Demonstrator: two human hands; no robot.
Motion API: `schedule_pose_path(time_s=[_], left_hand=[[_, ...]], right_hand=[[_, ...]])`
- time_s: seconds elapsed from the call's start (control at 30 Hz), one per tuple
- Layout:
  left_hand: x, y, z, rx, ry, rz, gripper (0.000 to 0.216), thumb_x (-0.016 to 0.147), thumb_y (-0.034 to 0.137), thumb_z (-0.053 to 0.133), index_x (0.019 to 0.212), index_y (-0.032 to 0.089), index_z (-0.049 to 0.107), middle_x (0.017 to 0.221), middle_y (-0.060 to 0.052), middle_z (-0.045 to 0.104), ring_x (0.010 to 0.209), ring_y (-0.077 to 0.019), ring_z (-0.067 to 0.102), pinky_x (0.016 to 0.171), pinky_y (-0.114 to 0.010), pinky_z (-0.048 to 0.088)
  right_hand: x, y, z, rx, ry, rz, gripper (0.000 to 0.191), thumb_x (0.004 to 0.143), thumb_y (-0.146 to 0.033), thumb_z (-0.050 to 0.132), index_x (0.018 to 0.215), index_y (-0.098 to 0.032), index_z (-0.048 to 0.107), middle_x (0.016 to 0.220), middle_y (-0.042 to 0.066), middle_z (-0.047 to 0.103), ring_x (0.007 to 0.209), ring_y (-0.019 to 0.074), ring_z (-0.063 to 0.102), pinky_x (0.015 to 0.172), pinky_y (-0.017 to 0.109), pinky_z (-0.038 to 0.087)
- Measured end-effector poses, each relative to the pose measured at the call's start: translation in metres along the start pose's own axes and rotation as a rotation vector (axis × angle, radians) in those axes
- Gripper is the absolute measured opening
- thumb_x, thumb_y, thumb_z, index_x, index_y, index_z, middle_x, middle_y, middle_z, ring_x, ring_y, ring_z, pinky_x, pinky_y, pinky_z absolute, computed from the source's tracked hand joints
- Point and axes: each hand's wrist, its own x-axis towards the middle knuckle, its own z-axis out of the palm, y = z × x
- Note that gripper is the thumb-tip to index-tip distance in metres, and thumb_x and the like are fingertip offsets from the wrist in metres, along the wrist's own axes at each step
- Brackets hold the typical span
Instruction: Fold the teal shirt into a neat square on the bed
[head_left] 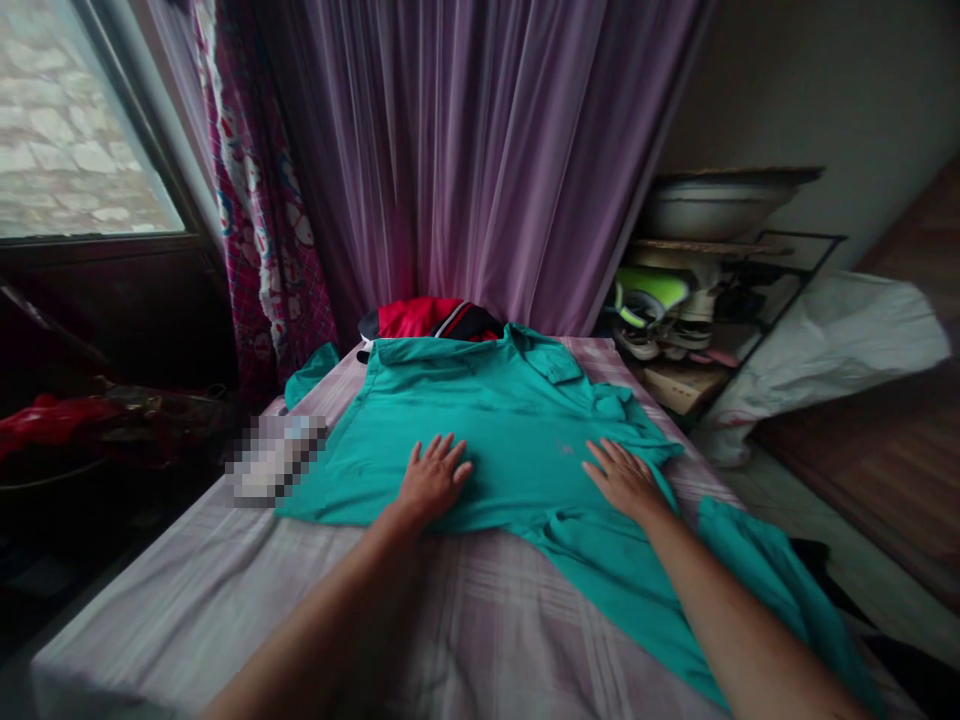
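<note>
A teal long-sleeved shirt lies spread sideways over a table with a pale checked cloth. Its hem is toward the left and its collar end toward the right. One sleeve runs down to the lower right, under my right forearm. My left hand rests flat on the middle of the shirt near its close edge, fingers spread. On the right part, close to the shoulder, my right hand lies with its fingers stretched out. Neither hand grips the fabric.
Folded red and black clothing lies behind the shirt, against the purple curtain. A blurred-out item sits at the left. To the right stand a shoe rack and a white sack.
</note>
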Motion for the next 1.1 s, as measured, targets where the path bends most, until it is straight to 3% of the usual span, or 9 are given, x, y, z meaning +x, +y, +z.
schedule_pose_path(time_s=[0.1,0.23,0.37,0.5,0.63,0.77,0.9,1.0,1.1], left_hand=[[-0.025,0.002,0.006,-0.001,-0.014,-0.016,0.056,0.1,0.054,0.027,0.15,0.032,0.04,0.159,-0.005,0.037,0.148,-0.0261,0.03,0.12,-0.054,0.023],[-0.044,-0.054,-0.004,0.025,-0.033,-0.174,0.059,0.099,0.053,0.03,0.151,0.028,0.039,0.159,-0.007,0.037,0.148,-0.0285,0.029,0.12,-0.054,0.022],[-0.052,-0.094,-0.011,0.028,-0.031,-0.277,0.06,0.098,0.054,0.031,0.152,0.026,0.038,0.16,-0.008,0.036,0.148,-0.0303,0.029,0.118,-0.055,0.024],[-0.054,-0.095,-0.009,0.051,-0.015,-0.271,0.06,0.098,0.054,0.031,0.151,0.026,0.04,0.159,-0.008,0.038,0.147,-0.0303,0.03,0.118,-0.054,0.024],[-0.053,-0.094,-0.008,0.048,-0.024,-0.259,0.061,0.098,0.054,0.031,0.151,0.025,0.04,0.159,-0.008,0.038,0.147,-0.0301,0.03,0.118,-0.053,0.024],[-0.052,-0.096,-0.006,0.051,-0.004,-0.265,0.06,0.098,0.053,0.031,0.15,0.026,0.041,0.158,-0.008,0.039,0.147,-0.0293,0.031,0.118,-0.052,0.025],[-0.053,-0.095,-0.008,0.034,-0.016,-0.284,0.06,0.098,0.054,0.031,0.15,0.027,0.041,0.159,-0.006,0.039,0.147,-0.0293,0.031,0.118,-0.052,0.025],[-0.053,-0.094,-0.009,0.027,-0.026,-0.29,0.06,0.098,0.055,0.031,0.15,0.027,0.041,0.158,-0.007,0.039,0.147,-0.0298,0.031,0.118,-0.052,0.025],[-0.054,-0.093,-0.01,0.037,-0.026,-0.291,0.06,0.098,0.055,0.032,0.151,0.027,0.041,0.158,-0.007,0.039,0.148,-0.0295,0.03,0.119,-0.052,0.024]], right_hand=[[-0.002,0.002,-0.003,0.007,-0.008,-0.005,0.058,0.097,-0.044,0.03,0.151,-0.024,0.04,0.158,0.009,0.038,0.145,0.0239,0.034,0.117,0.045,0.026],[-0.004,-0.008,-0.02,0.007,-0.078,0.049,0.059,0.097,-0.044,0.028,0.151,-0.024,0.039,0.158,0.011,0.038,0.145,0.0259,0.033,0.116,0.049,0.026],[-0.01,-0.052,-0.051,0.035,-0.166,0.18,0.059,0.096,-0.046,0.03,0.149,-0.022,0.044,0.152,0.019,0.044,0.14,0.0355,0.039,0.107,0.062,0.031],[-0.035,-0.121,-0.068,0.187,-0.032,-0.057,0.062,0.099,-0.05,0.027,0.155,-0.024,0.033,0.16,0.014,0.033,0.146,0.0319,0.029,0.114,0.057,0.025],[-0.071,-0.159,-0.058,0.247,-0.088,-0.314,0.058,0.099,-0.053,0.032,0.152,-0.028,0.039,0.161,0.01,0.031,0.148,0.0273,0.026,0.118,0.056,0.016],[-0.085,-0.157,-0.049,0.268,-0.091,-0.322,0.059,0.099,-0.052,0.037,0.152,-0.026,0.039,0.161,0.012,0.031,0.148,0.0279,0.027,0.119,0.056,0.016],[-0.089,-0.15,-0.049,0.325,0.028,-0.38,0.059,0.095,-0.048,0.048,0.149,-0.025,0.043,0.16,0.013,0.032,0.146,0.0283,0.031,0.118,0.055,0.02],[-0.098,-0.145,-0.046,0.414,0.111,-0.491,0.036,0.088,-0.043,0.06,0.118,-0.024,0.065,0.153,0.012,0.046,0.143,0.0266,0.037,0.118,0.051,0.023],[-0.104,-0.138,-0.041,0.476,0.117,-0.504,0.012,0.083,-0.035,0.067,0.088,-0.024,0.067,0.139,0.01,0.059,0.139,0.0271,0.043,0.116,0.052,0.027]])
